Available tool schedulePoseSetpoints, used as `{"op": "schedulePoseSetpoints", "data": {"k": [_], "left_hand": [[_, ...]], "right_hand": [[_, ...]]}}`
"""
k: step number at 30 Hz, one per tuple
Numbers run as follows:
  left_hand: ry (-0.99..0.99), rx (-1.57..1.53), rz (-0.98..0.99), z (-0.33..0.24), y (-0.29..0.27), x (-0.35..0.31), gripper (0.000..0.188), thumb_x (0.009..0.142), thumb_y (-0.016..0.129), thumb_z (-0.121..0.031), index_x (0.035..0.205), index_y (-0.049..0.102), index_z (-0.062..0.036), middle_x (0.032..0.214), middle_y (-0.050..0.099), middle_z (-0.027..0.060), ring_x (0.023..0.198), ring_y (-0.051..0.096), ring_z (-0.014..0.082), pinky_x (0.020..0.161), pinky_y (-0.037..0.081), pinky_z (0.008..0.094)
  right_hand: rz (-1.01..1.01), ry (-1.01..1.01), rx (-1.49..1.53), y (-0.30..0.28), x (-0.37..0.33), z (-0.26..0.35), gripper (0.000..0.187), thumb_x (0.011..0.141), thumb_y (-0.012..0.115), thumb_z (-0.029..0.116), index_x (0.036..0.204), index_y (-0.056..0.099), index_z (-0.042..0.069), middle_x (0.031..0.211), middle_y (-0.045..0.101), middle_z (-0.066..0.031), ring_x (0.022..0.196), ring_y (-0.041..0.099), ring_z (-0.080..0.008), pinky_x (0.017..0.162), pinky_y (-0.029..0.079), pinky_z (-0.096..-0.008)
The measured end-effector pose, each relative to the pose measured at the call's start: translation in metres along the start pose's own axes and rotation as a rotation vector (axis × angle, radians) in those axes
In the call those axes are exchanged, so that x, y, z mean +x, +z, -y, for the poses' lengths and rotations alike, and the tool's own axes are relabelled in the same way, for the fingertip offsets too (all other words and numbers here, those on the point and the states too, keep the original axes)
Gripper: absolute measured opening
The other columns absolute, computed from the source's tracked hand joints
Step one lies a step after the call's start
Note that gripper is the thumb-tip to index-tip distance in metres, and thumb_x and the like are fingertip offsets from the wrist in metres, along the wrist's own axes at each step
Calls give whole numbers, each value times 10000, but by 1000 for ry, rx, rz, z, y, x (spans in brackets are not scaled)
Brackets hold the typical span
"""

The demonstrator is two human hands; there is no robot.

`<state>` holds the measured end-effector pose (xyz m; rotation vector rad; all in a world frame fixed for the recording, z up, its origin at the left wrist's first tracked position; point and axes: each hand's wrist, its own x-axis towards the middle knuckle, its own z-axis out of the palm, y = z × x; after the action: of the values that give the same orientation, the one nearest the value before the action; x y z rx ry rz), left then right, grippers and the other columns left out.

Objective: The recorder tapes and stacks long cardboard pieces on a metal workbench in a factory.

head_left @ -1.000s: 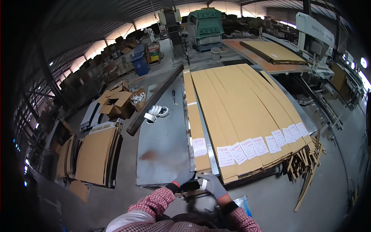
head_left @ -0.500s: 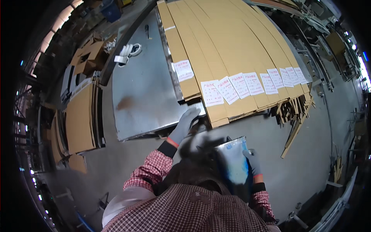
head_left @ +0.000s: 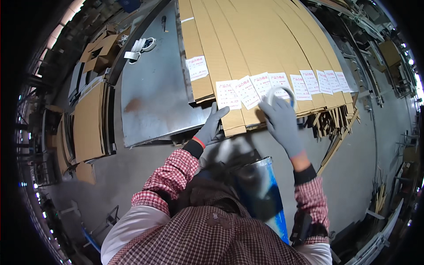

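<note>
My right hand (head_left: 282,121), in a grey glove, grips a white roll of tape (head_left: 290,92) over the row of paper labels. My gloved left hand (head_left: 213,124) is at the near-left corner of the cardboard stack, thumb and fingers spread. Its thumb touches the lower edge of a white label (head_left: 228,95) with red print. More labels, one of them a white label (head_left: 197,68) set apart on the left, lie across the near ends of the long brown cardboard strips (head_left: 247,39).
A grey metal tabletop (head_left: 152,88) carries several tape rolls (head_left: 140,45) and a dark-handled tool (head_left: 164,23). Close to my body stands a blue-stained metal surface (head_left: 269,181). Thin strips (head_left: 338,121) stick out beneath the stack's right side. Cardboard panels (head_left: 92,123) stand at left.
My right hand has risen from beside the blue-stained surface to the labels, now with the tape roll clearly showing. My left hand's thumb has spread onto a label. The view has shifted slightly.
</note>
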<state>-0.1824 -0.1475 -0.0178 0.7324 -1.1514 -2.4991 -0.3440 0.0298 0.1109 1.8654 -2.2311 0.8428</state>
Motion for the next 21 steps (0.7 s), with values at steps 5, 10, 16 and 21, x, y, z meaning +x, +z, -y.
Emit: {"op": "schedulePoseSetpoints", "data": {"k": [5, 10, 16, 21], "left_hand": [[98, 55, -27, 14, -3, 9, 749, 865, 674, -273, 1443, 246, -63, 1380, 463, 129, 1256, 478, 241, 1048, 416, 390], [19, -102, -44, 20, 3, -17, 755, 888, 632, -145, 1502, 193, -136, 1348, 486, 145, 1169, 555, 260, 957, 500, 392], [18, 35, -96, 86, 39, -119, 847, 875, 644, -61, 1540, 122, -126, 1390, 447, 103, 1227, 487, 215, 1000, 443, 344], [11, 47, -54, 114, 56, -168, 847, 877, 688, -172, 1511, 141, -46, 1360, 458, 109, 1232, 475, 217, 1015, 423, 346]], "right_hand": [[39, -272, -155, 58, 26, -38, 177, 762, 623, 108, 937, 592, 110, 870, 597, -88, 1023, 542, -278, 818, 402, -455], [76, -215, -183, 85, 18, -46, 198, 779, 595, 101, 977, 598, 117, 885, 611, -88, 1036, 552, -285, 812, 404, -464], [-88, -123, -291, 88, 36, -57, 160, 799, 561, 78, 955, 588, 105, 900, 615, -116, 992, 569, -308, 818, 398, -499], [-27, -128, -100, 73, 14, -21, 197, 813, 571, 67, 1010, 574, 86, 898, 592, -138, 949, 550, -324, 785, 416, -439]]}}
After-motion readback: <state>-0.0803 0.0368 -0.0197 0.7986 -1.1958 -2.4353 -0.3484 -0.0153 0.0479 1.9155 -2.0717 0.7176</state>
